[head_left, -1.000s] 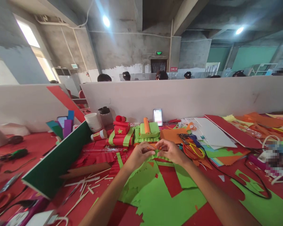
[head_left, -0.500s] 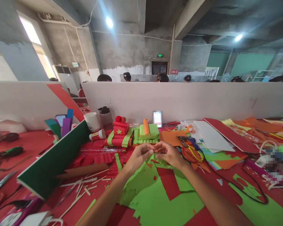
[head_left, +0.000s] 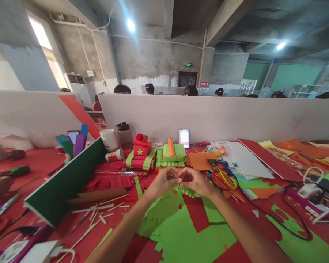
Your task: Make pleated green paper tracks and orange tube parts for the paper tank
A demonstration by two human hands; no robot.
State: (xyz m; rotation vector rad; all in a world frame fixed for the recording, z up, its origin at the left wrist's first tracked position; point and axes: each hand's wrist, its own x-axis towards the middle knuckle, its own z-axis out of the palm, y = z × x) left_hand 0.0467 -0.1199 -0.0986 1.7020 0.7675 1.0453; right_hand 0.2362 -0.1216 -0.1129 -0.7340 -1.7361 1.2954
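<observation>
The crinkly green paper (head_left: 191,192) lies just under the right hand (head_left: 196,180). That hand and the left hand (head_left: 162,182) curl with fingertips close together, but I can't tell if they pinch anything. Just past them sits a green paper block (head_left: 178,155) with an orange roll (head_left: 170,147) on top.

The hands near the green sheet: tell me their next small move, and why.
Perhaps ease the left hand slightly from the right hand: they nearly meet near the green sheet, and anything pinched between them cannot be made out.
</observation>
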